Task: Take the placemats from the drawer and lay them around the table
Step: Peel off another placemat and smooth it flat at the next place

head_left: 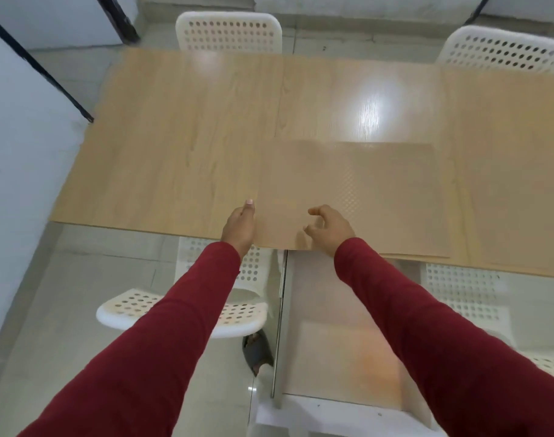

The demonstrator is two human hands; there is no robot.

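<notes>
Your left hand (239, 227) sits at the left edge of the tan, rectangular, dimple-textured placemat stack (351, 197), fingers curled against that edge; whether they actually grip it I cannot tell. Your right hand (329, 228) hovers over the stack's near portion, fingers loosely curled, holding nothing visible. The stack lies flat on the light wood-grain table (175, 137), at its near edge, its colour close to the tabletop's; layered sheet edges show at the near right corner. Below the table edge, the white open drawer (338, 342). White perforated plastic chairs (228, 31) surround the table.
</notes>
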